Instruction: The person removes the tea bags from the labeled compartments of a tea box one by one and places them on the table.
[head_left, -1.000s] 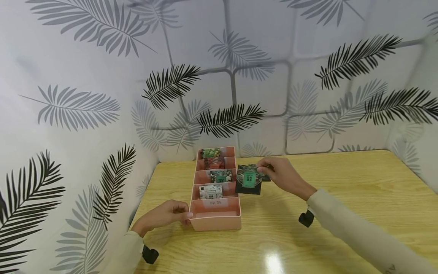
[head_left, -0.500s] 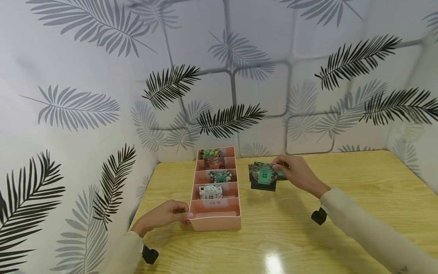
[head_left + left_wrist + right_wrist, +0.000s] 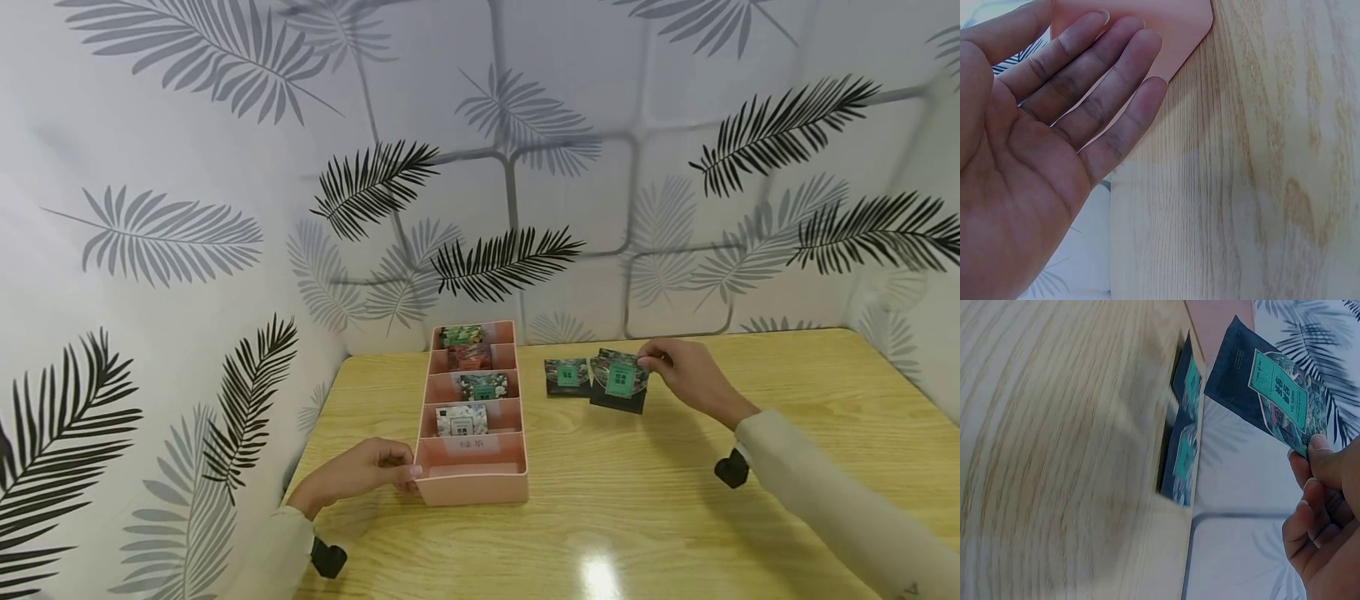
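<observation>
In the head view, my left hand (image 3: 356, 475) holds the near left corner of a long pink divided box (image 3: 480, 490), thumb at the rim. The left wrist view shows its fingers against the pink wall (image 3: 1179, 37). My right hand (image 3: 693, 379) pinches a dark green tea bag packet (image 3: 618, 379) by its edge, raised off the table in the right wrist view. Two matching packets lie below it; one flat packet (image 3: 567, 377) shows in the head view and the other packet (image 3: 1182, 459) in the right wrist view.
Behind the nearest compartment, the box's sections hold a white packet (image 3: 462, 421), a green packet (image 3: 483, 386), a red packet (image 3: 470, 358) and a yellow-green packet (image 3: 461, 336). The wooden table (image 3: 675, 533) meets a leaf-patterned covering (image 3: 570, 308) at its back and left.
My right hand has carried the packet rightward, away from the box, uncovering another packet lying on the table. The left hand has stayed at the box corner.
</observation>
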Motion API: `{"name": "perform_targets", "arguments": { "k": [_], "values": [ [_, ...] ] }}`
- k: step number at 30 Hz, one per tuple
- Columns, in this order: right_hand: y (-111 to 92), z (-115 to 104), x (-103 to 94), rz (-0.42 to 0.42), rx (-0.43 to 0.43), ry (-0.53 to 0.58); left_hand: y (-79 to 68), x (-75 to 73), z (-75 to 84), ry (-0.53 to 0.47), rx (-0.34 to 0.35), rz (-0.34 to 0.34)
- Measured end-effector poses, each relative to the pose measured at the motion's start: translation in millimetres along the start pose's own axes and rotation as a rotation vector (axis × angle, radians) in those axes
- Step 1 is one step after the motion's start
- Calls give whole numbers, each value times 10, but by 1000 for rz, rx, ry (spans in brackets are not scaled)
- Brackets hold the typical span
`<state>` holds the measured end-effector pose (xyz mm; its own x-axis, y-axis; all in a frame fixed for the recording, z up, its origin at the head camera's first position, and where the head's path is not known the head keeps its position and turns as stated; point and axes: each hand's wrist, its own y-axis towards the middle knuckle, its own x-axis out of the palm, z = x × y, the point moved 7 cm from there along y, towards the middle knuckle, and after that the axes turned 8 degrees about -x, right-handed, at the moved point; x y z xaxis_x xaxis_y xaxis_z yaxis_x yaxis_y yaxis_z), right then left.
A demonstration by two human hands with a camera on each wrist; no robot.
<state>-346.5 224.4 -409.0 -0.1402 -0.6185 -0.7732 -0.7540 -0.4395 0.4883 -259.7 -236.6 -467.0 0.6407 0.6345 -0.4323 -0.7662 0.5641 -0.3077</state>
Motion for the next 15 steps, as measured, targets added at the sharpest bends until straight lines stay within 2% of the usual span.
{"name": "perform_targets", "arguments": {
  "k": [15],
  "values": [
    [-145,457,-175,-3,87,-77,1,-5,-3,3,11,-3]
  ]
}}
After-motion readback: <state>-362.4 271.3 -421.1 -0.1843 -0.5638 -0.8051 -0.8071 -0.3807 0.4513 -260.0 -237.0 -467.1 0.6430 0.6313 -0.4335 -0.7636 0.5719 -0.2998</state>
